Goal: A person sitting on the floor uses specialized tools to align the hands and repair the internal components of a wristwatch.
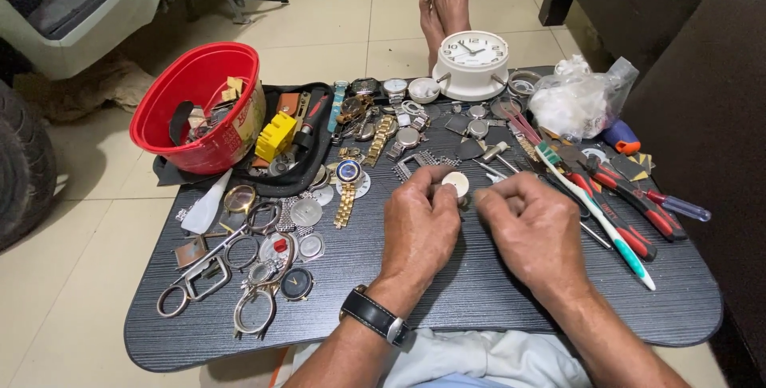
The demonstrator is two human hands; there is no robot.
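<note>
My left hand point(420, 224) is closed around a small round white-faced watch part point(456, 184), held up at the fingertips over the dark tray table point(447, 292). A black-strapped watch sits on that wrist. My right hand point(531, 232) is curled in a loose fist right beside it, fingertips meeting the left hand's near the part. Whether the right hand pinches a small tool is hidden by the fingers.
A red bucket point(199, 104) of parts stands at the back left, a white clock point(473, 59) at the back. Loose watches, cases and bands lie left and centre. Red-handled pliers point(630, 196), a toothbrush point(594, 212) and a plastic bag point(578, 100) lie right. Bare feet point(445, 1) rest beyond.
</note>
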